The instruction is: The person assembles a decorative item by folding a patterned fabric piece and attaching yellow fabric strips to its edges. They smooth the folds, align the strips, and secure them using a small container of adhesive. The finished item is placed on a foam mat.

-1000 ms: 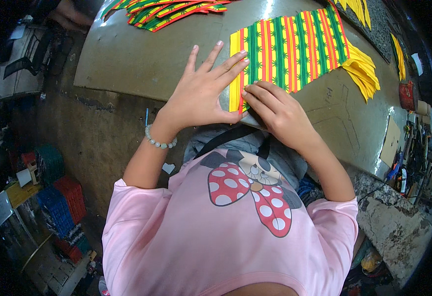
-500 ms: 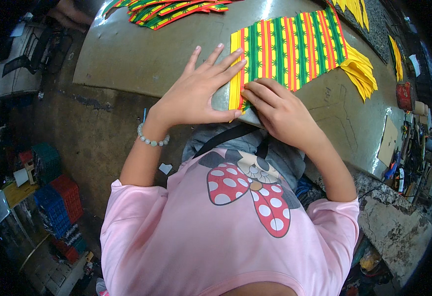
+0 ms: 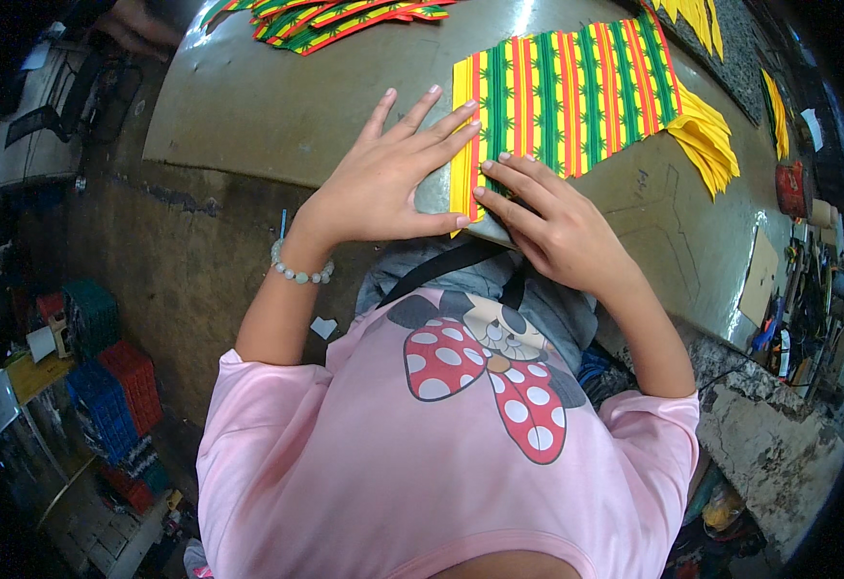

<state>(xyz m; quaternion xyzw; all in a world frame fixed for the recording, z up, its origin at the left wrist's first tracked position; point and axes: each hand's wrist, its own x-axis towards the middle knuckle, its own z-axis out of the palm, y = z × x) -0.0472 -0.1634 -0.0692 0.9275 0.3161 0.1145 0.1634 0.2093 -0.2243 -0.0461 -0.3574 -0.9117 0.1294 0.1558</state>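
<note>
Striped strips (image 3: 576, 96) in green, yellow and red with a dark leaf pattern lie on the table, seemingly overlapped in a fan. I cannot tell whether they are cloth or paper. A narrow yellow band (image 3: 460, 154) runs along their left edge. My left hand (image 3: 393, 179) is spread open, its fingertips on that band and its thumb by the near corner. On the right, my right hand (image 3: 557, 222) lies with fingers extended on the near left part of the strips. Its thumb is hidden. Neither hand shows a grip on anything.
A metal-topped table (image 3: 248, 116) carries a pile of similar strips (image 3: 345, 19) at the far left. Yellow strips (image 3: 707, 145) bunch at the right, near a red can (image 3: 792, 188). Tools (image 3: 793, 318) line the right edge. Plastic crates (image 3: 104, 410) stand at lower left.
My right hand's fingers have straightened from a curled hold at the near edge and now rest on the strips. My left hand has barely moved.
</note>
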